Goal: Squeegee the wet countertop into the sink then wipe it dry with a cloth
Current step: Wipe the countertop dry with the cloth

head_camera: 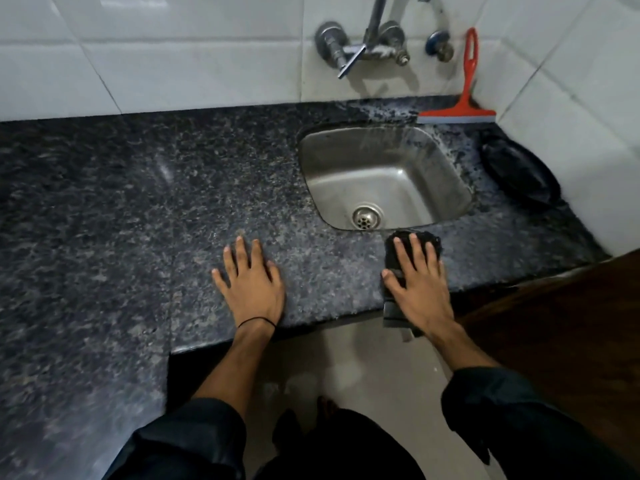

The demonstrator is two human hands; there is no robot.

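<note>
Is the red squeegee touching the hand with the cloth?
Apart. The head view shows the squeegee leaning on the wall behind the sink, the right hand on the cloth in front.

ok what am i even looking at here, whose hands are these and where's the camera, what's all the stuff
There is one picture, taken by a wide-angle camera worn on a person's head, looking forward and down. So the two arms reaching up from the bottom belong to the wearer.

The left hand lies flat and empty on the dark speckled countertop. The right hand lies flat on a dark cloth, pressing it against the counter's front edge just below the sink; part of the cloth hangs over the edge.

The sink is a steel basin set into the counter, with a tap on the tiled wall above it. A red squeegee leans against the wall behind the sink, not in use. A dark oval object sits to the right of the sink; I can't tell what it is.
</note>
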